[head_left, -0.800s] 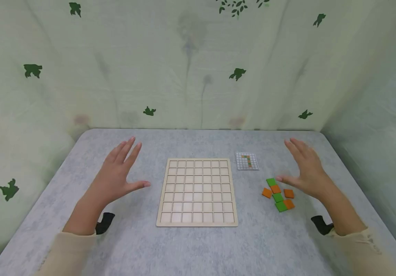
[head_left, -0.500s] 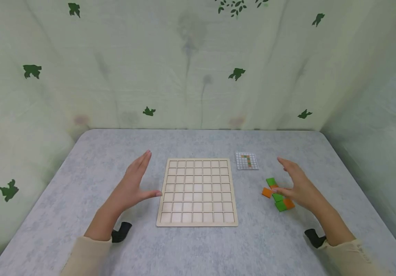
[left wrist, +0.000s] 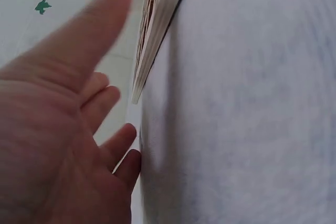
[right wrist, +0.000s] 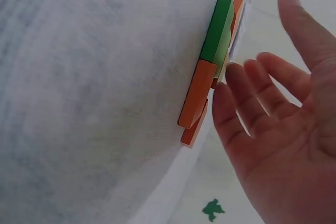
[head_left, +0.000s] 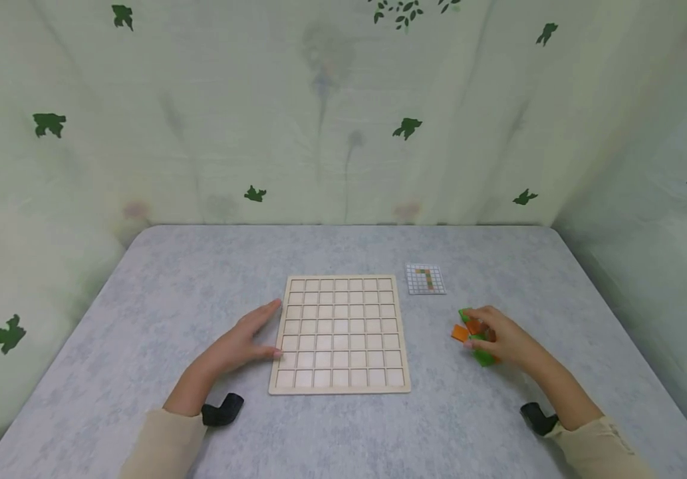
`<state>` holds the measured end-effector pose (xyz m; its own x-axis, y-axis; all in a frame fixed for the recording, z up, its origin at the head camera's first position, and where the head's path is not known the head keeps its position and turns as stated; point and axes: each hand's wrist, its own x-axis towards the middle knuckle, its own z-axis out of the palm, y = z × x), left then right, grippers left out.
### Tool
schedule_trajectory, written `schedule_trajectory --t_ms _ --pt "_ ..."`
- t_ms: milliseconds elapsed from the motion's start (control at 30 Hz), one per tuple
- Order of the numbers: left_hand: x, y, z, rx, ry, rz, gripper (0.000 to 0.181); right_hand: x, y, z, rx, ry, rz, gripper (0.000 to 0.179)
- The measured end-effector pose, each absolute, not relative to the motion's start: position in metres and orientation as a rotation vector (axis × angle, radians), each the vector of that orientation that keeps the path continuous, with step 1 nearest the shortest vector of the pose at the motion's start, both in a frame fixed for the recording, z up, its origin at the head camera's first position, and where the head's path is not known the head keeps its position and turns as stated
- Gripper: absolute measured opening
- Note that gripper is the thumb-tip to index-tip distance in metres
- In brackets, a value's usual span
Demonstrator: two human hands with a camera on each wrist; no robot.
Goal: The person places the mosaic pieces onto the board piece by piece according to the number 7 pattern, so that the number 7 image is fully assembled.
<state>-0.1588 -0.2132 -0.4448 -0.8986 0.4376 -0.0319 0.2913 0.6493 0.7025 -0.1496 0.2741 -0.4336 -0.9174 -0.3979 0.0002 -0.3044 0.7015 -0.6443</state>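
Note:
A pale wooden board (head_left: 340, 326) with a grid of square cells lies flat mid-table. My left hand (head_left: 238, 344) is at its left edge, thumb and fingers spread apart; whether the fingertips touch the rim I cannot tell. In the left wrist view the board's side (left wrist: 160, 22) rises beyond the thumb. My right hand (head_left: 506, 340) hovers over a cluster of square tiles, partly covering them, its fingers loosely bent. An orange tile (head_left: 460, 333) and a green tile (head_left: 483, 358) show beside it. In the right wrist view nothing is pinched between thumb and fingers (right wrist: 231, 106).
A small card (head_left: 425, 280) printed with a grid and coloured squares lies right of the board's far corner. Pale cloth (head_left: 343, 133) with green leaf-like shapes hangs behind the grey table (head_left: 343, 439) and at its sides.
Both hands have come down toward the table. The left hand has moved right to the board's edge; the right hand has moved left over the tiles. Board, card and visible tiles keep their places.

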Motion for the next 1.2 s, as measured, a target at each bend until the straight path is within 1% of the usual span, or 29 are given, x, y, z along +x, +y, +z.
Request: schedule_trajectory --t_ms 133,267,367,500,700,833,1000,1200 --pt "-0.159 -0.216 -0.451 0.647 2.671 1.004 0.091 -0.151 0.273 -0.438 -0.536 2.736 -1.003 0.052" --pt "-0.160 -0.217 -0.453 0.693 2.662 0.965 0.084 -0.151 0.271 -0.441 -0.512 2.787 -0.913 0.040" --pt "-0.161 -0.217 -0.453 0.688 2.664 0.965 0.083 -0.153 0.267 -0.443 -0.504 2.828 -0.817 0.033" --pt "-0.160 -0.217 -0.453 0.686 2.669 0.969 0.082 -0.155 0.259 -0.442 -0.501 2.834 -0.736 0.028" --pt "-0.159 -0.217 -0.453 0.684 2.650 0.994 0.082 -0.159 0.251 -0.428 -0.484 2.846 -0.795 0.024" --pt "-0.159 -0.219 -0.454 0.682 2.657 1.002 0.082 -0.167 0.239 -0.413 -0.544 2.880 -0.888 0.023" --pt "-0.159 -0.220 -0.457 0.698 2.664 0.995 0.082 -0.182 0.213 -0.397 -0.687 2.942 -0.992 0.028" --pt "-0.160 -0.218 -0.458 0.705 2.694 0.974 0.083 -0.201 0.167 -0.388 -0.904 2.901 -1.120 0.030"
